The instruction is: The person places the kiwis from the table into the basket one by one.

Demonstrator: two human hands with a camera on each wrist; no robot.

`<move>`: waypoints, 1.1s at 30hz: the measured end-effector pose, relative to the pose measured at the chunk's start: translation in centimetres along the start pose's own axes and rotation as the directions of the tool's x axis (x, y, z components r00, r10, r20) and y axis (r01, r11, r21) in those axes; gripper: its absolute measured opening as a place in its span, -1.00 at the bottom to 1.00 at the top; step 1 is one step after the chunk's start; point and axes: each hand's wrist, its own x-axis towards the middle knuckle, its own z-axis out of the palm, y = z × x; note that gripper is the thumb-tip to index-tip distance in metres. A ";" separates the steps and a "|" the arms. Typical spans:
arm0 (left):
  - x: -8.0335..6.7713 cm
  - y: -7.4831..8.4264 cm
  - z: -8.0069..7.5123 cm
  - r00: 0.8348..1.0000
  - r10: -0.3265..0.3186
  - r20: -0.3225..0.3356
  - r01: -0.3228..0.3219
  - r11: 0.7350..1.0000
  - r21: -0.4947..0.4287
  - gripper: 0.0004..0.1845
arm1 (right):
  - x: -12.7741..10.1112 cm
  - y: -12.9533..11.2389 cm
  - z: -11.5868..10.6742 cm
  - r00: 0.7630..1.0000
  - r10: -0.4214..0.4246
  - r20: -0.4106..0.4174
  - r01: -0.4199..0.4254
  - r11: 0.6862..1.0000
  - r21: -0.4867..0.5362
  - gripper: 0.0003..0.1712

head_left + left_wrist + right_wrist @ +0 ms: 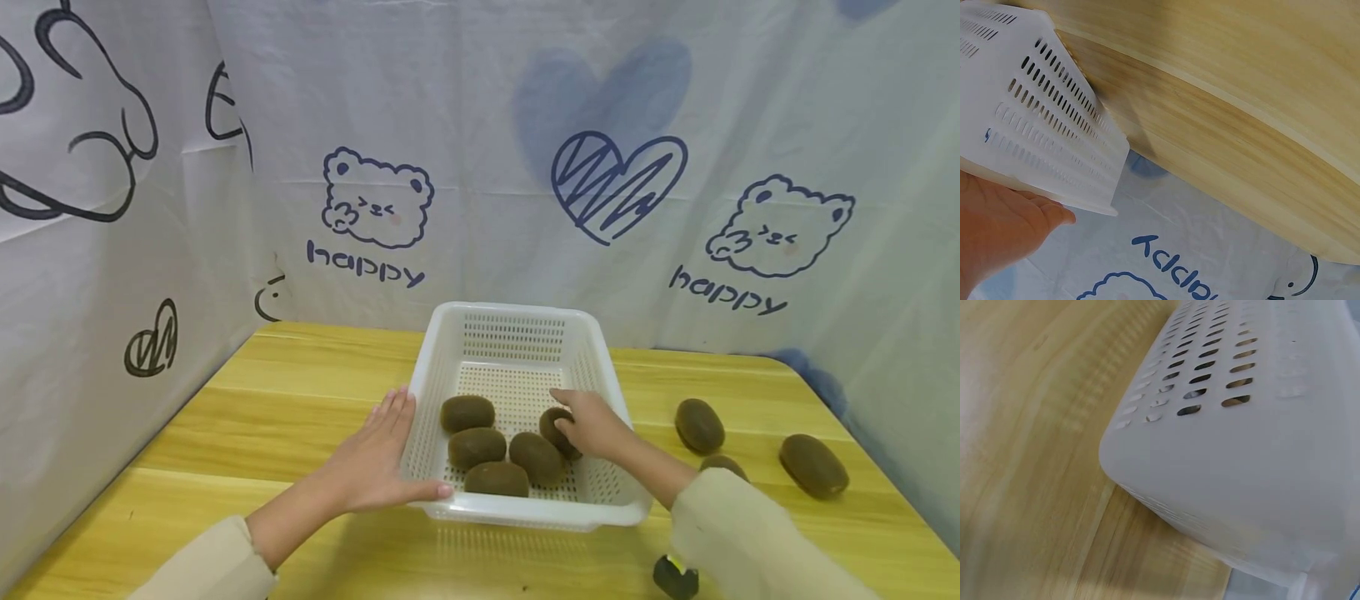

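A white perforated plastic basket (pixel 588 333) stands on the table with several brown kiwifruit in it, among them one kiwifruit (pixel 536 458) near the middle. My left hand (pixel 375 467) rests against the basket's left side, fingers straight along the rim and thumb on the front edge; the left wrist view also shows this hand (pixel 1007 225) beside the basket wall. Inside the basket, my right hand (pixel 600 427) is at the rightmost kiwifruit (pixel 551 429), thumb touching it and index finger stretched out beyond it. The other right fingers are hidden. Only the basket's outside (pixel 1222 456) shows in the right wrist view.
On the table to the right of the basket lie a kiwifruit (pixel 700 426), another kiwifruit (pixel 815 466) farther right, and a third kiwifruit (pixel 723 465) partly behind the right sleeve. A small dark object (pixel 675 578) shows below that sleeve. Printed cloth (pixel 487 225) hangs behind the table.
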 end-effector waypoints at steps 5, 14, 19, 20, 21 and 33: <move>-0.1 0.1 -0.2 1.000 0.000 -0.001 0.000 1.000 -0.007 0.30 | -0.6 0.0 -0.4 0.986 -0.095 -0.138 0.100 0.995 0.028 -0.52; -0.1 0.0 -0.1 1.000 -0.002 -0.007 0.002 1.000 0.009 0.30 | -2.2 0.0 -0.6 0.923 -0.108 -0.369 0.130 0.991 0.034 -0.57; 0.0 -0.1 -0.1 1.000 0.001 -0.002 -0.001 1.000 0.010 0.30 | -3.1 0.4 -1.1 0.884 -0.077 -0.462 0.115 0.992 0.053 -0.57; 0.0 -0.1 -0.1 1.000 0.004 -0.002 -0.004 1.000 0.007 0.30 | -3.3 0.5 -1.2 0.875 -0.076 -0.478 0.115 0.992 0.053 -0.56; 0.0 -0.1 -0.1 1.000 0.004 -0.001 -0.004 1.000 0.007 0.30 | -3.4 0.7 -1.2 0.867 -0.075 -0.493 0.117 0.992 0.054 -0.56; 0.0 0.0 0.0 1.000 0.001 -0.001 -0.001 1.000 0.017 0.31 | -6.2 3.0 -1.2 0.807 -0.006 -0.591 0.044 0.998 0.050 -0.48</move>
